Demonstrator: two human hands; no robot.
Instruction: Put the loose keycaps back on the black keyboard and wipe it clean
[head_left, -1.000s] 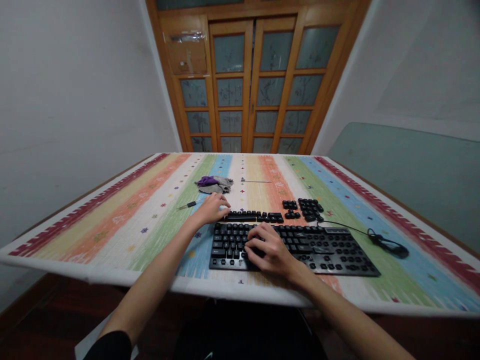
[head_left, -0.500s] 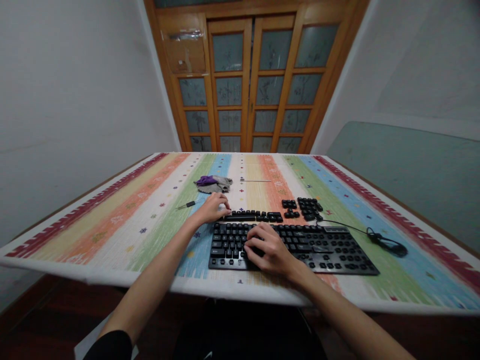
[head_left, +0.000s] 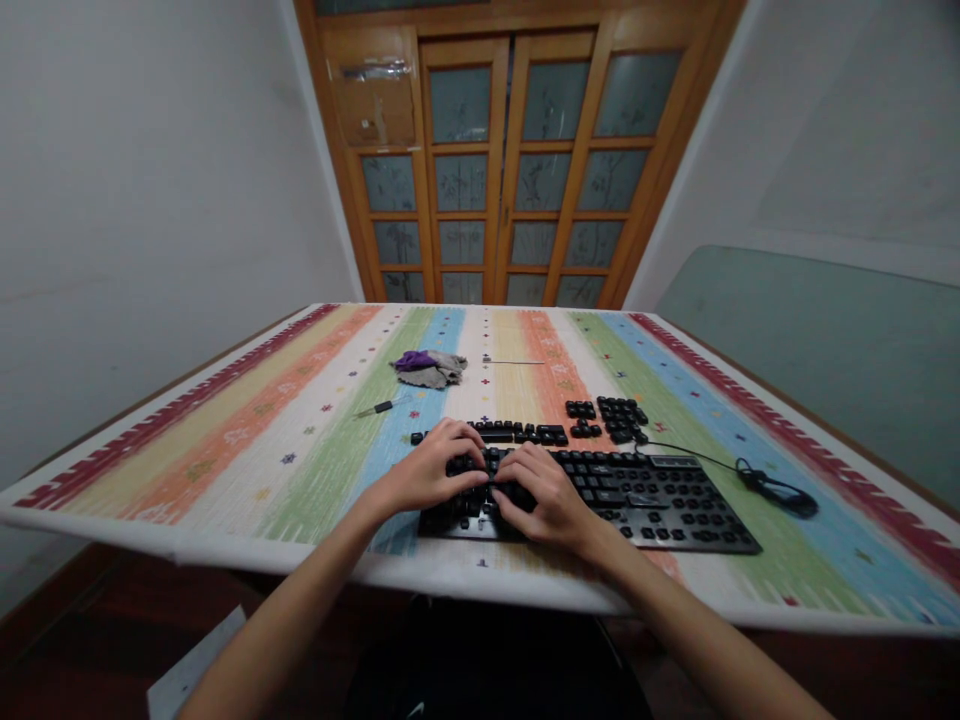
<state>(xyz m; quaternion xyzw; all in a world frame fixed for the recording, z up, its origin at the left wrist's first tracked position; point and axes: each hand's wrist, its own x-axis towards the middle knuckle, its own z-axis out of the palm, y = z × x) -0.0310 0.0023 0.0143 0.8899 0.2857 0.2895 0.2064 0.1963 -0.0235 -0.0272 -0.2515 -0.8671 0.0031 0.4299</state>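
1. Wooden doors (head_left: 461, 148) with frosted panes stood at the far end of the room between pale walls (head_left: 150, 150), and a striped, patterned cloth covered the surface (head_left: 187, 440).
2. The black keyboard (head_left: 630, 490) lay flat near the close edge of the surface; keys filled much of its left and middle parts, while its right part showed bare key positions.
3. The left hand (head_left: 439, 468) was over the keyboard's left part, its fingers bent and narrowly spaced, thumb pointing toward the other hand; whether they held a keycap could not be made out.
4. The right hand (head_left: 547, 500) rested over the middle of the keyboard, its fingers curled with a narrow gap to the thumb; what lay under them was hidden.
5. Just beyond the keyboard ran a row of loose keycaps (head_left: 517, 432), with further keycap groups (head_left: 619, 415) to its right.
6. A dark cable (head_left: 780, 495) ran from the keyboard's far side to a bundled coil at the right.
7. Farther out, a black-handled wire tool (head_left: 383, 407) lay left of the loose row, a crumpled grey-and-purple cloth (head_left: 435, 370) beyond it, and a thin rod (head_left: 517, 362) to the cloth's right.
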